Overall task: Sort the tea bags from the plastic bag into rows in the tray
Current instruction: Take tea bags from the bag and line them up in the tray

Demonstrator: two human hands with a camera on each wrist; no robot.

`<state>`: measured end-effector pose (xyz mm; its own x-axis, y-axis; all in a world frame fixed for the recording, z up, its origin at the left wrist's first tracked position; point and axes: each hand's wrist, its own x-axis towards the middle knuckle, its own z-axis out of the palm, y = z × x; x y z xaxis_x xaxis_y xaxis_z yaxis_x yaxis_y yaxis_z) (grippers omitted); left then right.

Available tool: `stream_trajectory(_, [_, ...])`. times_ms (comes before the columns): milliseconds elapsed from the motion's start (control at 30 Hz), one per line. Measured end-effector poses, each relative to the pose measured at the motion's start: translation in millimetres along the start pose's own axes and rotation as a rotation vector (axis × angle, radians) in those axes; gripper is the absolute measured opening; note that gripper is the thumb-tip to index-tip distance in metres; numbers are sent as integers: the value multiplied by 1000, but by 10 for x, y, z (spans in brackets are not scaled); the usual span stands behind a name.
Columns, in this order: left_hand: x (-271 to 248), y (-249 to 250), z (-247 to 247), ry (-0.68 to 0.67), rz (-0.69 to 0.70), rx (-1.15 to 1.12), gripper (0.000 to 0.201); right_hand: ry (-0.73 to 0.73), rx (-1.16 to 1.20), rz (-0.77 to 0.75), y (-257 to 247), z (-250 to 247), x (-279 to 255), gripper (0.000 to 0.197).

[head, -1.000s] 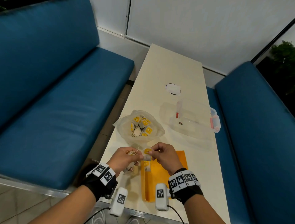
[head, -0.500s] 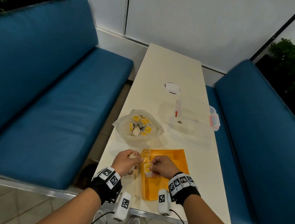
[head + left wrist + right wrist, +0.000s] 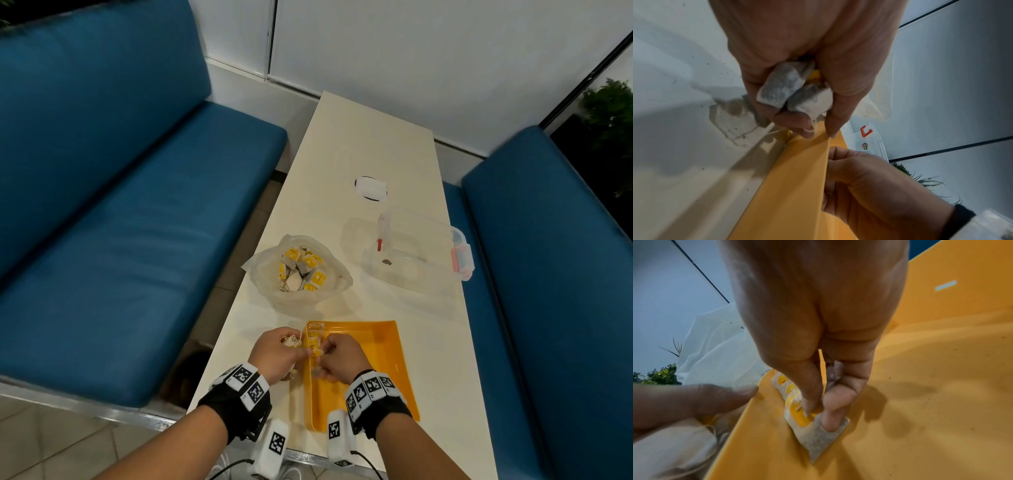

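Tea bag point(image 3: 818, 434) pinched flat in right hand point(image 3: 337, 359), long axis along tray point(image 3: 383, 359) wall; left hand point(image 3: 277, 353) clutching spare bags point(image 3: 793, 91)

The head view looks steeply down from above at a long table point(image 3: 370, 144) between two benches. Each wrist view sits very close behind its own hand, facing along the fingers. All three share the yellow tray's point(image 3: 387, 346) left edge.
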<state>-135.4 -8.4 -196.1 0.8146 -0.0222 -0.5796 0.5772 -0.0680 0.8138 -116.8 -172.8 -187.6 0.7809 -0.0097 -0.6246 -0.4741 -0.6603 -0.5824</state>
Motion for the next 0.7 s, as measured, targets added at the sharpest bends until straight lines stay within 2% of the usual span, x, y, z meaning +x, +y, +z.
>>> stream_trajectory(233, [0, -5, 9, -2, -11, -33, 25, 56, -102, 19, -6, 56, 74, 28])
stream_trajectory(567, [-82, 85, -44, -28, -43, -73, 24, 96, -31, 21, -62, 82, 38, 34])
stream_trajectory(633, [-140, 176, -119, -45, -70, -137, 19, 130, -7, 8, -88, 35, -7, 29])
stream_trajectory(700, [-193, 278, -227, -118, -96, -233, 17, 175, 10, -54, -113, -23, -66, 21])
